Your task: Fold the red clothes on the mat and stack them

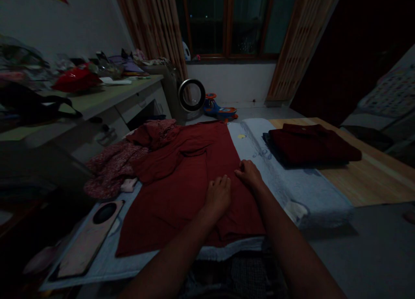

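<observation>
A dark red garment [181, 191] is spread over the light blue cloth, with some creases across its surface; its exact kind is unclear. My left hand [219, 196] rests on top of the fabric near the middle right, its fingers lying over the cloth. At the garment's right edge, my right hand [249, 173] has its fingers curled in, closed on the edge. Left of the garment lies a crumpled, speckled reddish cloth [116, 169]. A folded dark red garment [313, 143] sits on a darker folded piece at the right.
Under the garments is a light blue patterned cloth [324, 197] over a wooden board [372, 178]. A pink phone-like item [87, 242] lies front left. A cluttered desk [113, 98] stands left, a washing machine with its round door [192, 95] ajar behind, beside a blue ride-on toy [220, 108].
</observation>
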### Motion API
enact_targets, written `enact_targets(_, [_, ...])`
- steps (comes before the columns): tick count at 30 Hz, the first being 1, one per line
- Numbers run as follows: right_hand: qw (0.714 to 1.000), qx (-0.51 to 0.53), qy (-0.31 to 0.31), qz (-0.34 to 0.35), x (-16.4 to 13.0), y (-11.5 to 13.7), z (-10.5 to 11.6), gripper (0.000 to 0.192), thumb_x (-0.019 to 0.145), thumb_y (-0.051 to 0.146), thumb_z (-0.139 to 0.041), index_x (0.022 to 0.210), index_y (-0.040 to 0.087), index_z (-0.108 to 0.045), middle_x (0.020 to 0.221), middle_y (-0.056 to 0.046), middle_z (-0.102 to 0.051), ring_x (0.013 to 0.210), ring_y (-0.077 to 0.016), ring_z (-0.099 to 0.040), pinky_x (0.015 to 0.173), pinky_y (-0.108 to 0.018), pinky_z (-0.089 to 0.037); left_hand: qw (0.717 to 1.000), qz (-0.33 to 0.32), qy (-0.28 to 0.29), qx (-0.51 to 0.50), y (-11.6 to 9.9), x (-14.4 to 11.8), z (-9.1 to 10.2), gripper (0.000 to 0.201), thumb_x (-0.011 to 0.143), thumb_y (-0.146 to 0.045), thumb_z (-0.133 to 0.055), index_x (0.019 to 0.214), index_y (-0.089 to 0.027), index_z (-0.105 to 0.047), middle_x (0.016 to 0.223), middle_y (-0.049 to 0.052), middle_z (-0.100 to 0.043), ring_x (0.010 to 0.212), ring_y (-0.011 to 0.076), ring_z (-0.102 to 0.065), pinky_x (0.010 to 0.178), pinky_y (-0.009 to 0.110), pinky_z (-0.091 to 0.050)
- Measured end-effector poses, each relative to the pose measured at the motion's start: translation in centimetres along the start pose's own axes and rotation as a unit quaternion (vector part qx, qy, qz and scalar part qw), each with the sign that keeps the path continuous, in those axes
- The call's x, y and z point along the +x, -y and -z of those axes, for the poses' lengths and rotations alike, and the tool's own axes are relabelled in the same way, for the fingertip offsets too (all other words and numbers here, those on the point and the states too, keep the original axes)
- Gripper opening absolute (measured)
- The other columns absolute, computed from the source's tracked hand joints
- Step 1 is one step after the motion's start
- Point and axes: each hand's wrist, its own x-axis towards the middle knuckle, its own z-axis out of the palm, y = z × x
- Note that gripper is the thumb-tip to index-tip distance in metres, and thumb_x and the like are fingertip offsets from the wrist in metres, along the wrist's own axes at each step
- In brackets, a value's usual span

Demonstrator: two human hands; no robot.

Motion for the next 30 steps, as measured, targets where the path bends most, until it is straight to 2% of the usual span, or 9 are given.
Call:
enact_targets(4, [1.0, 0.015, 0.022, 0.009, 0.4, -0.4, 0.2, 0.01, 0.082, 0.028, -0.06, 0.089, 0.021, -0.059, 0.091, -0.003, -0.058, 0.086, -0.0158, -0.054, 0.073, -0.025, -0.036, 1.0, 0.005, 0.002, -0.005, 0.2, 0.0, 0.0, 0.046, 0.092, -0.016, -0.037, 0.137, -0.016, -0.047, 0.147, 0.01, -0.045, 0.12, 0.0268, -0.046, 0.092, 0.044, -0.04])
enact_targets(7, [1.0, -0.001, 0.015, 0.008, 0.3, -0.3, 0.3, 0.007, 0.085, 0.023, -0.056, 0.09, 0.021, -0.06, 0.092, -0.004, -0.059, 0.087, -0.016, -0.055, 0.073, -0.025, -0.037, 1.0, 0.007, 0.001, -0.01, 0.2, -0.1, 0.0, 0.046, 0.092, -0.016, -0.037, 0.137, -0.018, -0.047, 0.148, 0.009, -0.044, 0.121, 0.0262, -0.045, 0.093, 0.044, -0.04])
enact_targets(9, [1.0, -0.019, 0.007, 0.01, 0.0, 0.1, 0.3, 0.009, 0.087, 0.027, -0.056, 0.09, 0.021, -0.06, 0.093, -0.005, -0.059, 0.087, -0.0171, -0.055, 0.075, -0.027, -0.037, 1.0, 0.008, -0.003, -0.014, 0.2, -0.1, 0.0, 0.046, 0.092, -0.016, -0.036, 0.137, -0.018, -0.047, 0.148, 0.008, -0.044, 0.122, 0.026, -0.044, 0.094, 0.044, -0.04])
enact_targets(11, [0.999, -0.038, -0.005, 0.022, -0.5, 0.5, 0.3, 0.023, 0.085, 0.043, -0.06, 0.092, 0.02, -0.06, 0.095, -0.007, -0.058, 0.089, -0.02, -0.055, 0.078, -0.029, -0.039, 1.0, 0.011, -0.006, -0.019, 0.2, -0.2, 0.1, 0.046, 0.093, -0.017, -0.037, 0.137, -0.019, -0.047, 0.148, 0.007, -0.045, 0.122, 0.0261, -0.043, 0.095, 0.044, -0.04])
enact_targets(14, [0.997, -0.068, -0.028, 0.028, -1.2, 1.2, 0.3, 0.053, 0.074, 0.067, -0.063, 0.097, 0.019, -0.058, 0.1, -0.011, -0.058, 0.095, -0.0257, -0.054, 0.083, -0.035, -0.039, 0.999, 0.019, -0.008, -0.025, 0.1, -0.2, 0.3, 0.047, 0.092, -0.018, -0.038, 0.138, -0.021, -0.047, 0.147, 0.006, -0.046, 0.123, 0.0268, -0.042, 0.095, 0.043, -0.04])
enact_targets(17, [0.996, -0.086, -0.027, 0.01, -1.5, 1.7, 0.2, 0.063, 0.07, 0.073, -0.063, 0.1, 0.019, -0.057, 0.104, -0.013, -0.058, 0.097, -0.0277, -0.053, 0.083, -0.037, -0.039, 0.999, 0.019, -0.007, -0.026, 0.0, -0.3, 0.4, 0.048, 0.092, -0.017, -0.039, 0.139, -0.022, -0.046, 0.146, 0.007, -0.047, 0.121, 0.0271, -0.043, 0.095, 0.043, -0.04])
enact_targets(24, [0.997, -0.074, -0.017, -0.023, -0.9, 1.4, 0.2, 0.047, 0.077, 0.062, -0.065, 0.098, 0.02, -0.057, 0.103, -0.01, -0.058, 0.099, -0.0275, -0.053, 0.081, -0.037, -0.037, 1.0, 0.017, -0.011, -0.016, 0.0, -0.4, 0.3, 0.046, 0.091, -0.016, -0.039, 0.137, -0.019, -0.048, 0.146, 0.007, -0.046, 0.123, 0.0282, -0.042, 0.095, 0.044, -0.039])
enact_targets(30, [0.996, -0.064, -0.005, -0.066, -0.3, 0.7, 0.5, 0.04, 0.079, 0.057, -0.064, 0.097, 0.022, -0.059, 0.105, -0.011, -0.057, 0.102, -0.0293, -0.051, 0.08, -0.039, -0.036, 1.0, 0.023, -0.001, -0.019, -0.1, -0.4, 0.4, 0.048, 0.092, -0.017, -0.039, 0.138, -0.022, -0.047, 0.147, 0.008, -0.045, 0.123, 0.0278, -0.042, 0.095, 0.045, -0.039])
